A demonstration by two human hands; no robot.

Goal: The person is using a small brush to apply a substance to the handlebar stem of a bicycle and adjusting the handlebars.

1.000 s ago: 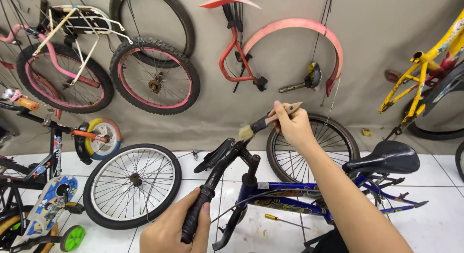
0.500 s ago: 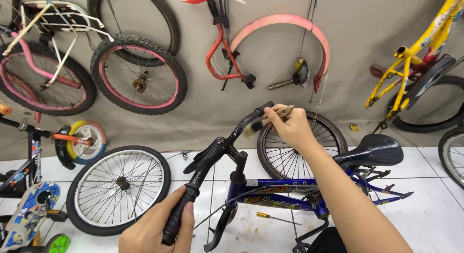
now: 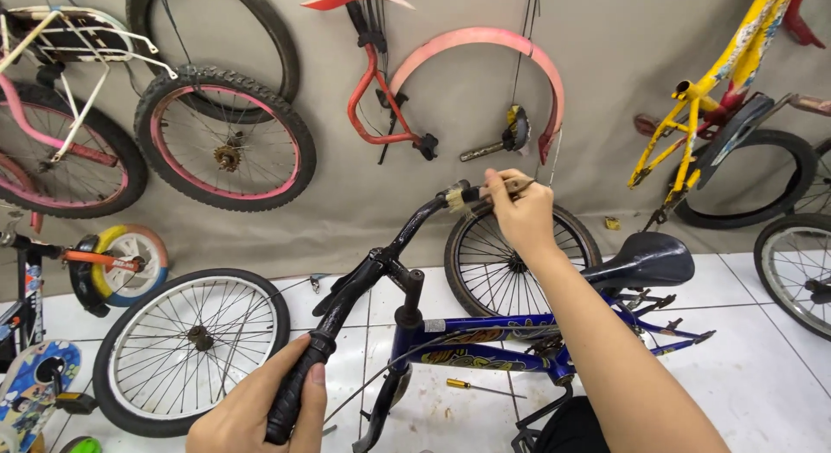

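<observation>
A: The far wall is a grey sheet hung with bicycle wheels and a pink mudguard [image 3: 485,51], and the floor [image 3: 762,392] is white tile. What's in hand?

B: Brushing the handlebar [image 3: 389,254] of the blue bicycle [image 3: 493,340], I judge. The left hand [image 3: 260,414] is clamped round the near black grip, steadying the bar. The right hand [image 3: 519,212] pinches a small brush [image 3: 472,193], bristles touching the bar's far end.

A: And the next move?

B: Probably a steady bar and short strokes along the curve, keeping the bristles pressed on.

A: What can't you make out?

B: The left hand is cut off by the bottom edge. The far grip hides behind the bristles. I can't tell whether the brush is wet or dry. A yellow-handled screwdriver [image 3: 472,385] lies on the floor under the frame.
</observation>
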